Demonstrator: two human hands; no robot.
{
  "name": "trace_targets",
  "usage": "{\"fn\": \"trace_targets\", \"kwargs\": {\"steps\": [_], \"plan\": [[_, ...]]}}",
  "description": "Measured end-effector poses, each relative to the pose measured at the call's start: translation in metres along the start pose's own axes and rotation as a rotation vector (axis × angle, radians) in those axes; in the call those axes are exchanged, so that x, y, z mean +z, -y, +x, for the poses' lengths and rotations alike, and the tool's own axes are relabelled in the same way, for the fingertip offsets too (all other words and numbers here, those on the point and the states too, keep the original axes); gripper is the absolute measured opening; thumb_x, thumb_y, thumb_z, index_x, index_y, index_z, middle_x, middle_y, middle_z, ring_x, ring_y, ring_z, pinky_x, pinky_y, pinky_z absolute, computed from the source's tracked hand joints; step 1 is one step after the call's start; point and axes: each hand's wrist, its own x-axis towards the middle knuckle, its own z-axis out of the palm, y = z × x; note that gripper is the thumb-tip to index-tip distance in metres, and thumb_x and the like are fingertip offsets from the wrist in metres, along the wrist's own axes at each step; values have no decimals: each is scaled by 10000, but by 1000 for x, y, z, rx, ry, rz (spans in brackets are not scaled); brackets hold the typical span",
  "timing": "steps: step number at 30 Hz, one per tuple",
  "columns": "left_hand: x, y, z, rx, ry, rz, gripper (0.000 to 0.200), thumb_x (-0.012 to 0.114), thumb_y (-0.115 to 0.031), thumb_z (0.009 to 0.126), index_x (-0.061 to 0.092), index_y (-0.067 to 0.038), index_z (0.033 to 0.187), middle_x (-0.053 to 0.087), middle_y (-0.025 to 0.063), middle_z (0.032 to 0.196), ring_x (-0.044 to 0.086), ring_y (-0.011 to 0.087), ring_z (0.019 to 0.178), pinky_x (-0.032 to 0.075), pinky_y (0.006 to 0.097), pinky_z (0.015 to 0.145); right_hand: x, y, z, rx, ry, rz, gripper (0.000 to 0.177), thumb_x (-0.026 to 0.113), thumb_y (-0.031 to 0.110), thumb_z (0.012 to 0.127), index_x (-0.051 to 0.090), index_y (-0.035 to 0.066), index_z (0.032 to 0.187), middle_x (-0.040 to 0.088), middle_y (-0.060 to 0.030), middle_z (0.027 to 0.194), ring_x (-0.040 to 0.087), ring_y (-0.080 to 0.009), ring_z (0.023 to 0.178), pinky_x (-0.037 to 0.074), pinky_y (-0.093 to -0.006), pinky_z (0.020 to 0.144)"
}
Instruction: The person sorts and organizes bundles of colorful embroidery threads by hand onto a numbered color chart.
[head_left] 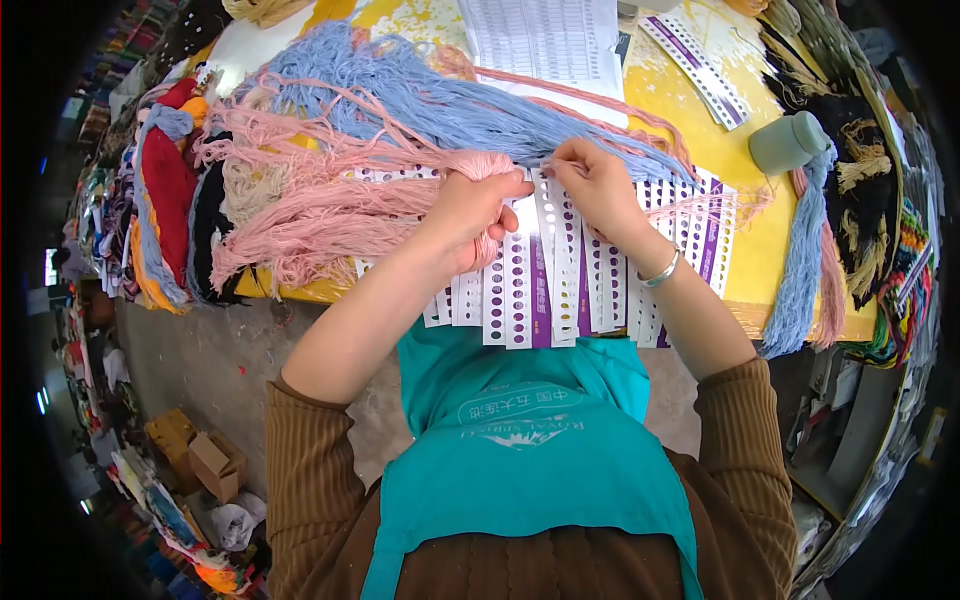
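Note:
My left hand [468, 212] is wrapped round a thick skein of pink thread [325, 215]. The skein's loose ends spread over the table to the left, and its top bulges above my fist. Close by on the right, my right hand [600, 195] is closed in a pinch over the cards; what lies between its fingertips is too small to make out. Beneath both hands, white and purple cards with rows of punched holes [517, 290] overlap along the table's front edge. Thin pink strands [705, 207] trail across the cards right of my right hand.
A large bundle of blue thread [430, 95] lies behind my hands. Farther back are a printed sheet [545, 35] and more punched cards [695, 70]. A grey-green bottle [788, 143] lies at the right, near hanging blue thread [795, 270]. Red thread [165, 195] hangs at the left.

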Motion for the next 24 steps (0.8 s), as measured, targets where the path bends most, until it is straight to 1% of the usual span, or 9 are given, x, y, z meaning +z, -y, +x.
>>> {"fn": "trace_targets", "kwargs": {"steps": [1, 3, 4, 6, 7, 9, 13, 19, 24], "plan": [[0, 1, 1, -32, -9, 3, 197, 662, -137, 881, 655, 9, 1013, 691, 134, 953, 517, 69, 484, 314, 189, 351, 0, 0, -1, 46, 14, 32, 163, 644, 143, 872, 637, -10, 928, 667, -108, 779, 622, -145, 672, 493, -296, 655], [6, -3, -2, -24, -13, 36, 185, 649, -121, 885, 648, 4, 1022, 683, 115, 920, 499, 63, 475, 304, 189, 350, -3, 3, -2, 133, 33, 94, 161, 641, 140, 873, 639, -9, 933, 667, -106, 788, 614, -143, 673, 495, -296, 657], [11, -4, -3, -21, -14, 53, 180, 643, -113, 888, 645, 2, 1026, 679, 106, 904, 490, 61, 471, 299, 190, 349, -4, 4, -3, 139, 35, 121, 158, 639, 138, 873, 639, -7, 934, 667, -105, 792, 612, -142, 676, 495, -295, 660], [18, 0, -2, 63, 11, 115, 169, 588, -83, 889, 629, 2, 1029, 617, 74, 765, 468, 71, 447, 291, 221, 344, -5, 6, -4, 148, 39, 176, 152, 635, 132, 872, 641, -4, 937, 667, -104, 800, 606, -139, 682, 497, -292, 666], [20, 1, -2, 105, 23, 145, 169, 560, -68, 889, 621, 2, 1030, 585, 59, 695, 457, 76, 436, 287, 236, 341, -5, 3, -4, 94, 17, 143, 147, 633, 128, 868, 640, -3, 936, 667, -103, 802, 607, -140, 685, 497, -291, 668], [21, 5, 2, 158, 31, 165, 161, 557, -44, 883, 611, 7, 1026, 597, 68, 720, 454, 76, 433, 289, 239, 340, -5, -3, -4, -12, -26, 78, 139, 629, 118, 861, 640, 0, 934, 668, -103, 804, 607, -142, 691, 498, -288, 671], [26, 3, 6, 200, -9, 181, 158, 553, -19, 893, 600, 20, 1039, 639, 86, 820, 438, 56, 429, 266, 205, 339, -6, -1, -3, 10, -18, 40, 128, 628, 102, 842, 637, -1, 917, 669, -105, 802, 612, -153, 697, 500, -289, 679], [26, -1, 12, 186, 17, 221, 73, 563, -16, 891, 616, 21, 925, 636, 97, 797, 436, 63, 426, 252, 213, 345, -5, -8, -1, 9, -4, 45, 129, 628, 99, 834, 645, -1, 914, 678, -108, 804, 633, -166, 712, 506, -291, 687], [23, -1, 24, 155, 16, 299, 75, 574, -19, 886, 624, 18, 844, 629, 93, 749, 445, 67, 432, 276, 224, 357, -6, -3, -2, 8, 19, 34, 147, 636, 111, 835, 653, -3, 925, 686, -107, 797, 651, -169, 720, 512, -294, 688]]}}
